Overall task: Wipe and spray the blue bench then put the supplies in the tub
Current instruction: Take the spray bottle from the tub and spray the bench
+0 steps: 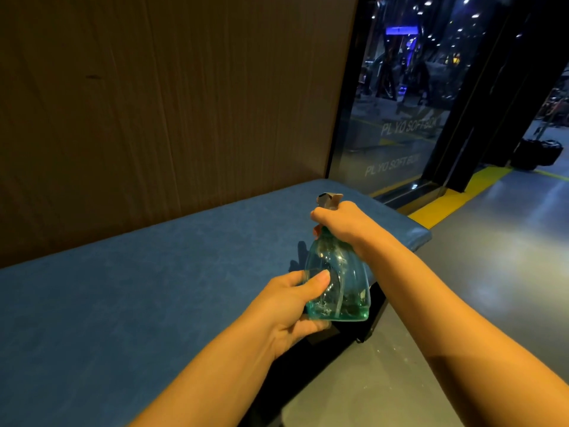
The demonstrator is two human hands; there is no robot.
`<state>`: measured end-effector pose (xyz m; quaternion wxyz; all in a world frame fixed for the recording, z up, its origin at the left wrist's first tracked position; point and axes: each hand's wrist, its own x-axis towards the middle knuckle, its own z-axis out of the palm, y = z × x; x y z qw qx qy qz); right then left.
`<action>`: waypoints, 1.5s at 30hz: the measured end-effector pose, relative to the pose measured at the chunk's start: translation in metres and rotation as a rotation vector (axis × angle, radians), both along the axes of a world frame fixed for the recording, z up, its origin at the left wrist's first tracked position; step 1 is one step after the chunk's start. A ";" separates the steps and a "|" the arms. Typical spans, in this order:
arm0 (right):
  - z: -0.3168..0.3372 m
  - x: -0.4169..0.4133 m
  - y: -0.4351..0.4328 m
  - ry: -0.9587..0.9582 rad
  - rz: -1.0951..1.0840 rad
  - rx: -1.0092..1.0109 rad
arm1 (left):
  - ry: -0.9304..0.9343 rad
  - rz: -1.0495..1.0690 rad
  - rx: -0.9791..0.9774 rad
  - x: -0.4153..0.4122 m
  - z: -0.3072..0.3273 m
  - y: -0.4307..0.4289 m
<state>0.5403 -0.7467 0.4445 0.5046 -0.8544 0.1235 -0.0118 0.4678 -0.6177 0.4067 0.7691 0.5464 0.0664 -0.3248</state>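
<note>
The bottle (338, 272) is upright over the bench's (154, 288) front edge, toward its far end. The right hand (341, 223) wraps the neck just under the nozzle (329, 200), likely to work the trigger, though its fingertips are hidden. The left hand (292, 303) grasps the base, thumb on the side, apparently to steady the aim. The nozzle seems to face across the bench, so spraying looks like the current step. No tub or cloth shows.

— Any writing you can read?
— I read "PLYO SOFT BOX" twice, pale letters, one line above the other, in the glass panel (400, 143) just past the far end of the blue bench (154, 288).
</note>
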 end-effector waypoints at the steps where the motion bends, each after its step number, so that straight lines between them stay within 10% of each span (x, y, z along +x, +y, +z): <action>1: 0.000 0.002 -0.003 -0.002 -0.018 -0.015 | 0.002 0.019 -0.001 0.002 0.000 -0.004; 45: -0.037 -0.027 -0.058 -0.021 -0.209 -0.076 | 0.027 0.012 0.071 -0.026 -0.031 -0.059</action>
